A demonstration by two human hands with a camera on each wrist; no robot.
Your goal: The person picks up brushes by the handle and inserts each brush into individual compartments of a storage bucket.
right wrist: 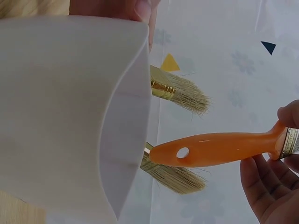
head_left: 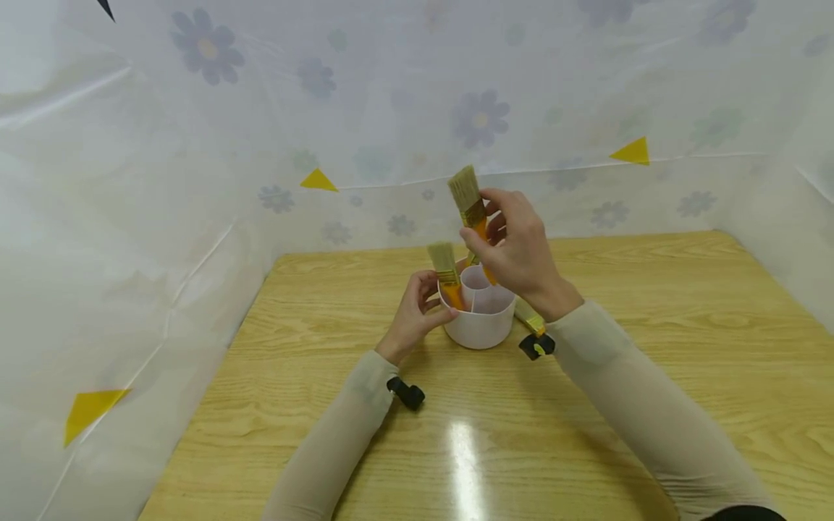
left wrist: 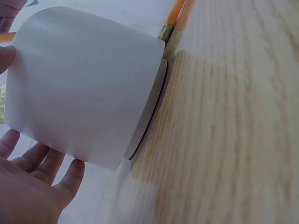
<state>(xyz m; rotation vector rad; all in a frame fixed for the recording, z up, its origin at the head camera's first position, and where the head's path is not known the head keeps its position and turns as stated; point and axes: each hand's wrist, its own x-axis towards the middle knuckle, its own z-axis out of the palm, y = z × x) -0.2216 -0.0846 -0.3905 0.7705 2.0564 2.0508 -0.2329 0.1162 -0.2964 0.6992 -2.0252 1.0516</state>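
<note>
A white round holder [head_left: 478, 329] with inner dividers and a central tube stands on the table. My left hand [head_left: 417, 311] grips its left side, thumb at the rim and fingers along the wall. Above the holder, my right hand [head_left: 521, 246] pinches a paintbrush [right wrist: 210, 148] near its metal band, pale bristles up and orange handle pointing down toward the opening. One paintbrush [head_left: 443, 262] stands bristles-up in the left compartment. Another brush [right wrist: 177, 179] sticks out of the holder farther back, mostly hidden in the head view.
Right of the holder, a further paintbrush [head_left: 529, 316] lies on the wooden table [head_left: 293, 347], partly behind my right wrist. Black straps [head_left: 407, 394] hang at both wrists. A flowered plastic sheet [head_left: 391, 108] with yellow triangles closes off the back and sides.
</note>
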